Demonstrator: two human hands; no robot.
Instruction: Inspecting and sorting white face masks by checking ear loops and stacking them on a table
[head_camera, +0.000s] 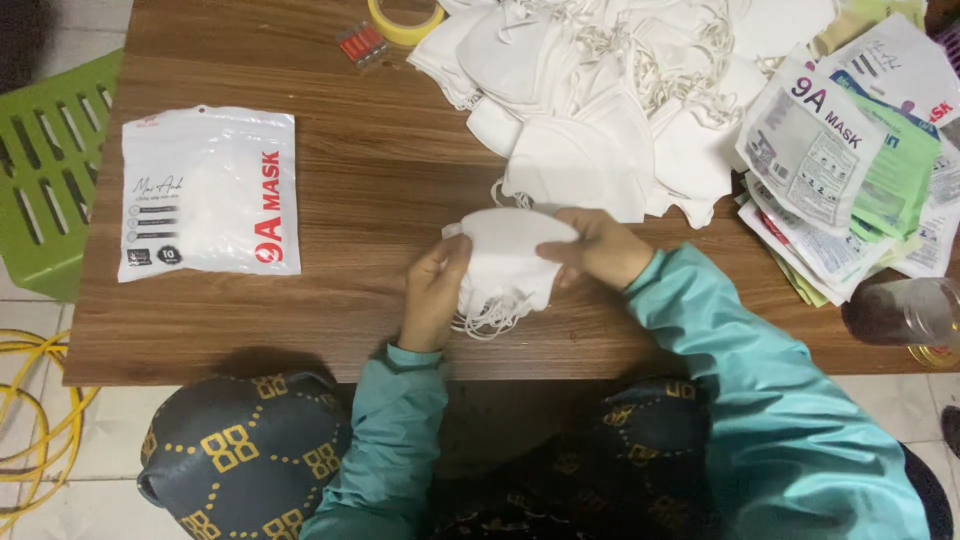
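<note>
Both hands gripping small stack of white masks (508, 258) at desk (350, 190) centre: left hand (432, 295) closed on 9 o'clock edge, right hand (598, 248) pinching 3 o'clock edge. Risk: loose ear loops (488, 320) dangling at 6 o'clock may snag, stack could splay.

a brown wood-grain table (360, 180) fills most of the frame, evenly lit. pale floor tiles (70, 30) show at the upper left and along the bottom left. a green slatted plastic chair (45, 170) stands at the left edge, with yellow cable (30, 400) coiled on the floor at lower left.
</note>
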